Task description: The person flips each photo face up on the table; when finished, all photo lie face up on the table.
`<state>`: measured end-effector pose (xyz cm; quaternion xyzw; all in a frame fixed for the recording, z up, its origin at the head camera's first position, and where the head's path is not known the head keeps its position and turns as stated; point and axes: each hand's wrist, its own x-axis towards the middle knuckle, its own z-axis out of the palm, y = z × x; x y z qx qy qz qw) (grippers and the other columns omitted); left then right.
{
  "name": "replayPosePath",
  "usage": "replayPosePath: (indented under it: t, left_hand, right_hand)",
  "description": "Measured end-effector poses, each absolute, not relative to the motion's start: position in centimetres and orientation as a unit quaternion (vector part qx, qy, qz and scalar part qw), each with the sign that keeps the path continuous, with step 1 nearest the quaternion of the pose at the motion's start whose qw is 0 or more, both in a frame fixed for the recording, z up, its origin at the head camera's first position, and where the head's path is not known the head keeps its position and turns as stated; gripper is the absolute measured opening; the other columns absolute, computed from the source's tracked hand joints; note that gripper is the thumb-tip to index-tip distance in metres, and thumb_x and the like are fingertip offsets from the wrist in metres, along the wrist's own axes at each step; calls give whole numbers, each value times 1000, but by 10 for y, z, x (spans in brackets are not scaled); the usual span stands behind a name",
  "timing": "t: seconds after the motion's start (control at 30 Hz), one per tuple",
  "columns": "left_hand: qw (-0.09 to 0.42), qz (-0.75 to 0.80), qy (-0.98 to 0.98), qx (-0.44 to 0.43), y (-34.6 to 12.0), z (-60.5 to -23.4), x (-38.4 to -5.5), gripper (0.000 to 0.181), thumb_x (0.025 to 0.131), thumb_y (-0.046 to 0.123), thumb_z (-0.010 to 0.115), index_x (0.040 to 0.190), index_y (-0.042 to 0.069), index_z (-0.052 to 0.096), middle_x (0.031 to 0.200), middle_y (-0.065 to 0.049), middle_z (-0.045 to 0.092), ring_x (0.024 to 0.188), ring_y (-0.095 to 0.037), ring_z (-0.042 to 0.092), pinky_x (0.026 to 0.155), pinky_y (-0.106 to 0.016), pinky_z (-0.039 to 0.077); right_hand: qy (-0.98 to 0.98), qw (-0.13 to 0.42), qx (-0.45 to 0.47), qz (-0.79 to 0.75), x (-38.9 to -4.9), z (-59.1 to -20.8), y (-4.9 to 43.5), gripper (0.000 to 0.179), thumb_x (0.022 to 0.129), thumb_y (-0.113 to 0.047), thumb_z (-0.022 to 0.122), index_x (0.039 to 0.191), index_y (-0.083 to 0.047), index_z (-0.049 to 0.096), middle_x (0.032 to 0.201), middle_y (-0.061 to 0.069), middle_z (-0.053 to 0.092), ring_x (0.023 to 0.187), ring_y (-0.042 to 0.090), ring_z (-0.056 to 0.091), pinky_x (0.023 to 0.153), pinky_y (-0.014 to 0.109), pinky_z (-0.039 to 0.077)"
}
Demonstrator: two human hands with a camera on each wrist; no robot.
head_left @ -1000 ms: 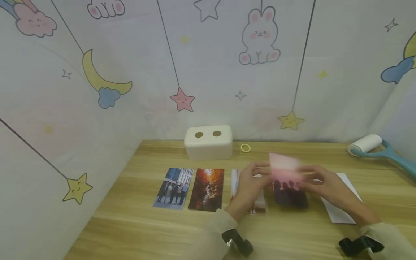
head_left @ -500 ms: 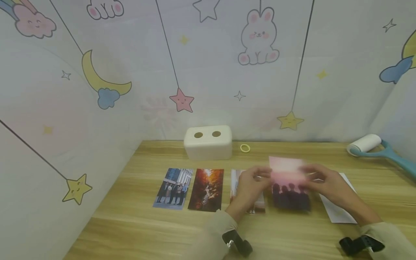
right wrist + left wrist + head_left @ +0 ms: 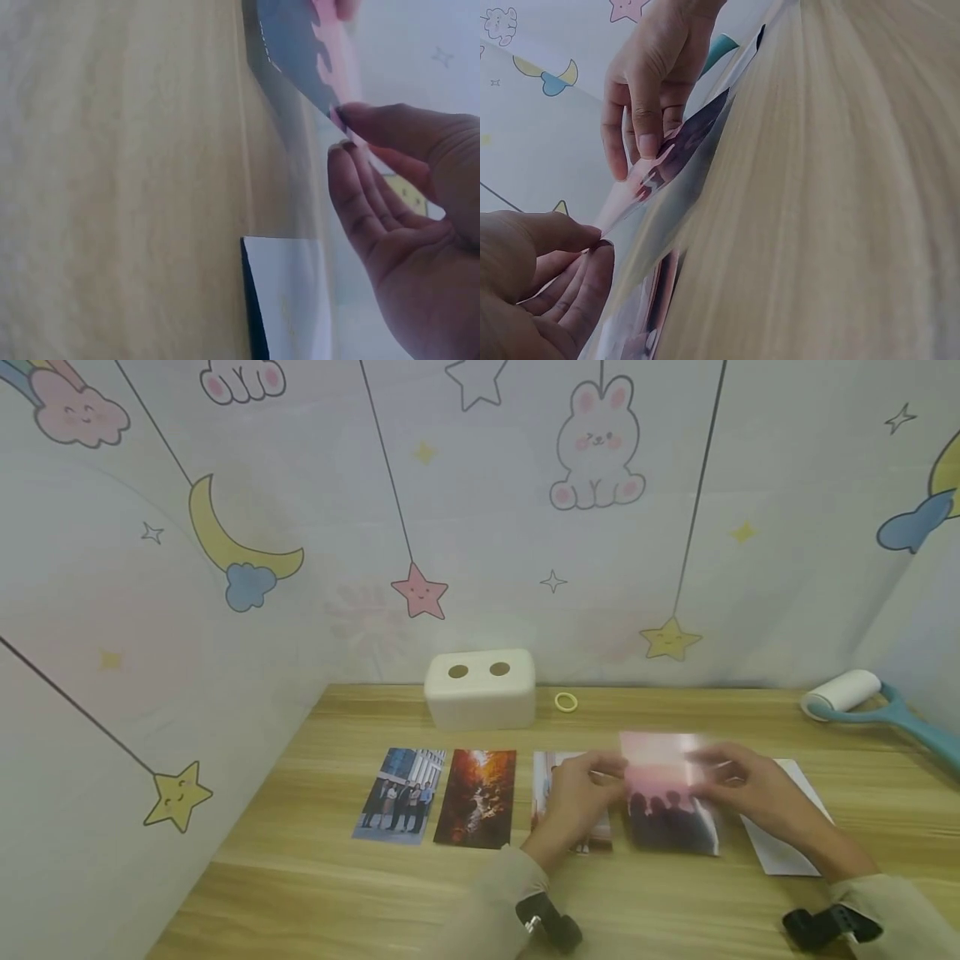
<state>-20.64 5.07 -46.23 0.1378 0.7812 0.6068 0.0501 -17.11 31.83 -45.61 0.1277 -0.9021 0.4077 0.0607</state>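
A pink photo print (image 3: 667, 793) with dark silhouettes of people is pinched by its two side edges, slightly above the table. My left hand (image 3: 581, 793) grips its left edge between thumb and fingers, as the left wrist view also shows at the photo's corner. On the opposite edge, my right hand (image 3: 757, 789) pinches it the same way. In the right wrist view the photo (image 3: 300, 52) tilts over the wood, casting a shadow. Partly behind my left hand lies another photo (image 3: 600, 835). Under my right forearm is a white sheet (image 3: 783, 852).
Further left lie a photo of people before a building (image 3: 397, 797) and an orange forest stream photo (image 3: 476, 797). A white box with two holes (image 3: 480, 697), a small yellow ring (image 3: 566, 702) and a blue-handled lint roller (image 3: 847, 693) sit along the back.
The pink photo has come down a little toward the table and turned flatter, with both hands still holding its edges. The other photos stay where they were.
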Motion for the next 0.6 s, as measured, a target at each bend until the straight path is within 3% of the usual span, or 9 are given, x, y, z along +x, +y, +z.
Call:
replayPosePath:
  t: [0.3,0.6]
  left_hand:
    - [55,569,808,144,51,-465,-205,27,85,1,85,110,9,80,98,3,79,76,-2,70,65,-20,57]
    - [53,525,832,171,51,-467,-206,29,83,-1,84,111,7,80,85,2,78,72,0,67,64,-18,55]
  right_hand:
    - [-906,49,120,404,-171,-458,315,48,93,-16,84,133,1,65,118,20,72,94,22,70,74,30,58]
    - [-919,43,118,374,-171,-460,315,49,91,-19,86,132,1,67,111,12,74,94,25,68,75,32,56]
